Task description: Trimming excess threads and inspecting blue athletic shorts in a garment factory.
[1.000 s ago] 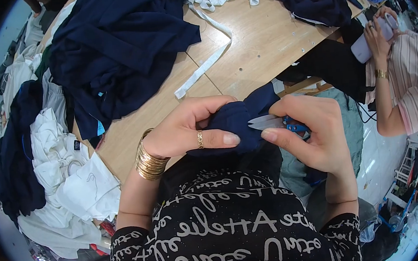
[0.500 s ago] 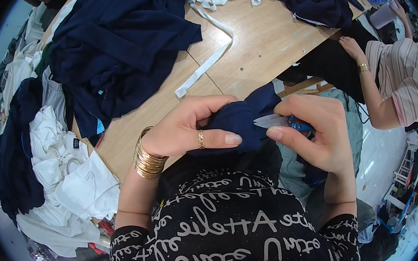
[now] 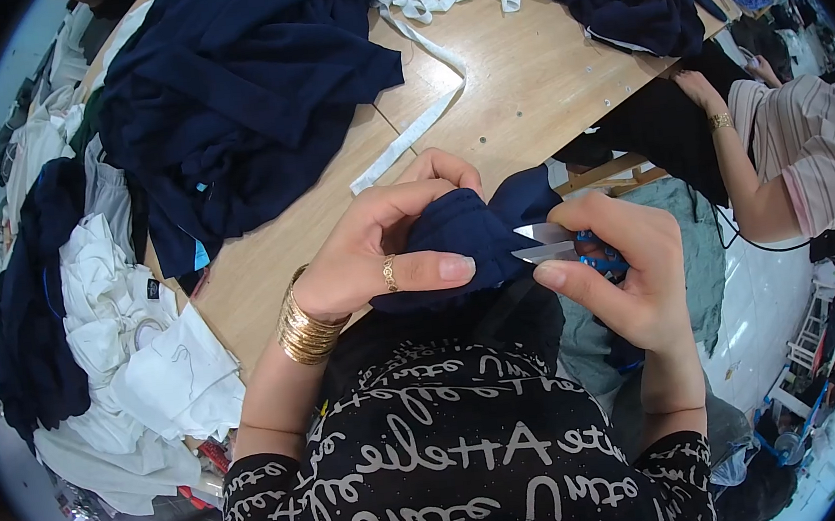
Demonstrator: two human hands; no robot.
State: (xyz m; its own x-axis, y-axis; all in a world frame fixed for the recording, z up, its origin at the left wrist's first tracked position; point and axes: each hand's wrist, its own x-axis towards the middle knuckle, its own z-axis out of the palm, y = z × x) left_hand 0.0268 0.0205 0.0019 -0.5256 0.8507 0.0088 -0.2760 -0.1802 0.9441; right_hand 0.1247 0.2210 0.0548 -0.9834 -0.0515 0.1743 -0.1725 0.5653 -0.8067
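My left hand [image 3: 406, 242] grips a bunched navy garment [image 3: 451, 242], its thumb lying flat on the near face and the fingers behind the cloth. In my right hand [image 3: 628, 250] is a pair of small thread snips [image 3: 546, 241] with blue handles, pinched between thumb and forefinger. The snips' two blades stand apart, tips pointing left at the cloth's edge. Whether a thread lies between the blades is too small to tell. A fold of the garment reaches up behind the snips.
Beyond my hands stretches a wooden table [image 3: 491, 83] with a navy garment pile [image 3: 241, 97], a white tape strip [image 3: 416, 140] and more dark garments [image 3: 624, 0]. White cloths [image 3: 134, 338] heap at left. A person in a striped top [image 3: 799, 153] works at right.
The snips' blades have spread apart. My left hand has shifted slightly, with its fingers raised higher behind the cloth. At right, the other person's raised hand and the pale cylinder have moved away.
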